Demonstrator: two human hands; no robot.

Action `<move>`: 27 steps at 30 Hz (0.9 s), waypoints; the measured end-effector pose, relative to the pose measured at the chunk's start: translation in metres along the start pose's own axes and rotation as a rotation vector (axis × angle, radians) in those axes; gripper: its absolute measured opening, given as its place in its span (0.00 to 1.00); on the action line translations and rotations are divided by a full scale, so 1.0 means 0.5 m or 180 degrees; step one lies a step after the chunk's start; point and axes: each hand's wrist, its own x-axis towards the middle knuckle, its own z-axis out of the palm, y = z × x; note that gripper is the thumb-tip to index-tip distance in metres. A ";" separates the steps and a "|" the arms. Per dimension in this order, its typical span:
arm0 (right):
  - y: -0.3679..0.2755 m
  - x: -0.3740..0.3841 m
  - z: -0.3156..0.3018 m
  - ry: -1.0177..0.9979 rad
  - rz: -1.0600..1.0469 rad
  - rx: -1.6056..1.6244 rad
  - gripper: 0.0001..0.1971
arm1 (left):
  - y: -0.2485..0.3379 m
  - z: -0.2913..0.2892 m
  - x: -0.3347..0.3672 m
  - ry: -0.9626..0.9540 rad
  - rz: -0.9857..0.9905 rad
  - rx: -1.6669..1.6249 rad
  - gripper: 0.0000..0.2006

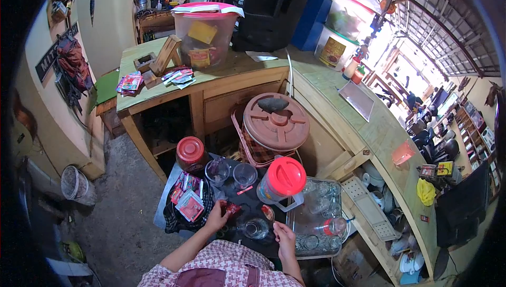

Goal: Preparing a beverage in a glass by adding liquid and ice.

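My left hand point(216, 217) is closed on a small dark-red packet point(230, 208) over the dark tabletop. My right hand point(284, 237) pinches what looks like a spoon, its bowl point(268, 213) tilted and reddish inside. Between the hands, a clear glass jar point(255, 229) stands close to my body. A pitcher point(282, 180) with a red lid is just beyond the spoon. Two clear plastic cups point(244, 175) stand farther back, beside a red-lidded container point(191, 152). Left of my left hand, colourful sachets point(190, 204) lie on a black plastic bag point(173, 216).
A metal tray point(295, 218) of clear glassware is at my right. Behind the table, a large bucket point(276, 124) has a brown lid with a dark stone on it. A curved wooden counter point(337, 97) wraps around, carrying tubs, bottles and sachets. A bin point(78, 184) stands on the floor, left.
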 end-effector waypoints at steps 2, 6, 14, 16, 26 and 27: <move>0.001 -0.003 0.000 0.0019 0.0005 0.0018 0.12 | 0.012 -0.004 -0.004 0.0019 0.0005 0.0290 0.21; 0.000 -0.006 -0.005 0.0113 0.0049 0.0024 0.12 | 0.060 -0.022 -0.023 -0.0019 -0.0062 0.0329 0.19; 0.012 -0.014 -0.022 0.0224 0.0045 -0.0042 0.12 | 0.072 -0.042 -0.038 -0.1511 0.0045 -0.0254 0.16; 0.018 -0.015 -0.026 0.0209 0.0040 -0.0054 0.12 | 0.056 -0.031 -0.043 -0.1735 0.0063 -0.0242 0.17; 0.019 -0.024 -0.015 0.0212 -0.0005 0.0018 0.12 | 0.111 -0.019 0.008 -0.0124 0.0618 0.1746 0.23; 0.017 -0.024 -0.013 0.0211 -0.0014 -0.0002 0.12 | 0.114 -0.014 0.013 -0.0227 0.0522 0.1968 0.21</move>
